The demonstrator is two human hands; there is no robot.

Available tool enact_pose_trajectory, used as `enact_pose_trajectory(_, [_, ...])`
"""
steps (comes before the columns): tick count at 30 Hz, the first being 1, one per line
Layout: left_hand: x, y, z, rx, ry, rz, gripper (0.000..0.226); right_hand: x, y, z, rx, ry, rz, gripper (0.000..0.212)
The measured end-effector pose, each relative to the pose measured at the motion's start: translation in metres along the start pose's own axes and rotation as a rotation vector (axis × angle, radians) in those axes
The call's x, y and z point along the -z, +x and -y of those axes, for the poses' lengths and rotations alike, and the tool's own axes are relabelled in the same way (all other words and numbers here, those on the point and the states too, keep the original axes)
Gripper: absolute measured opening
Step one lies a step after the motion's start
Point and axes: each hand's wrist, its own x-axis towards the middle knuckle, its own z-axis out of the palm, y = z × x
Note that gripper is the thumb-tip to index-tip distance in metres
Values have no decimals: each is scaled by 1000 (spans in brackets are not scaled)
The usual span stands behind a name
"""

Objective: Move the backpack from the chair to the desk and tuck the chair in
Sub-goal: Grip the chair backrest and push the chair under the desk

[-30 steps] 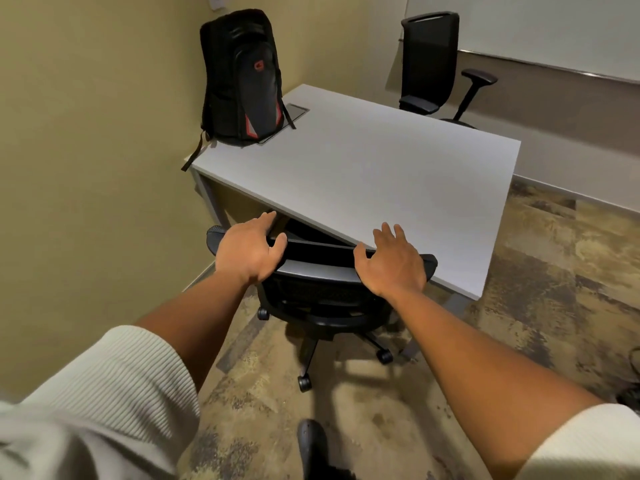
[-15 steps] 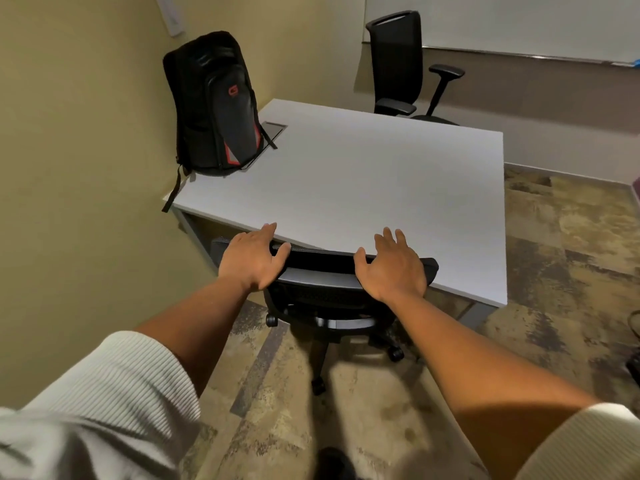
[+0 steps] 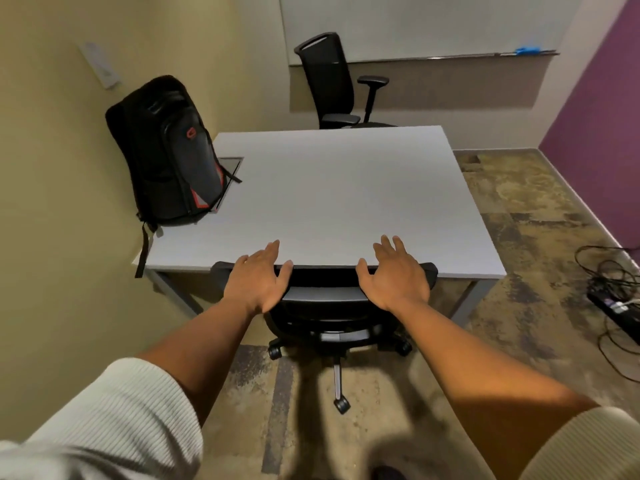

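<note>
So, far left: black backpack (image 3: 168, 152) with red trim stands upright on the desk's (image 3: 332, 199) back left corner, leaning by the yellow wall, one strap hanging over the desk's left edge. Left hand (image 3: 258, 280) lies flat on the left end of the chair (image 3: 325, 303) backrest top, fingers spread and loose, not curled round anything. Chair is tucked under the near desk edge, seat hidden beneath, backrest top touching or just at the edge, wheels on the carpet. Right hand (image 3: 394, 278) rests flat on the right end of the backrest, fingers also spread, gripping nothing. Second chair (image 3: 334, 81) stands beyond the desk. Cables and power strip (image 3: 614, 306) on floor far right
</note>
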Motion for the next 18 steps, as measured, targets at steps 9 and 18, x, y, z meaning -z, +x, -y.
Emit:
enact_pose_trajectory(9, [7,19,42,-45,-26,1,71,-13,-4,35,-80,26,-42,67])
enact_pose_trajectory(18, [8,40,57,-38,-48,-56,73,-16,17,47,-60,22,-66,64])
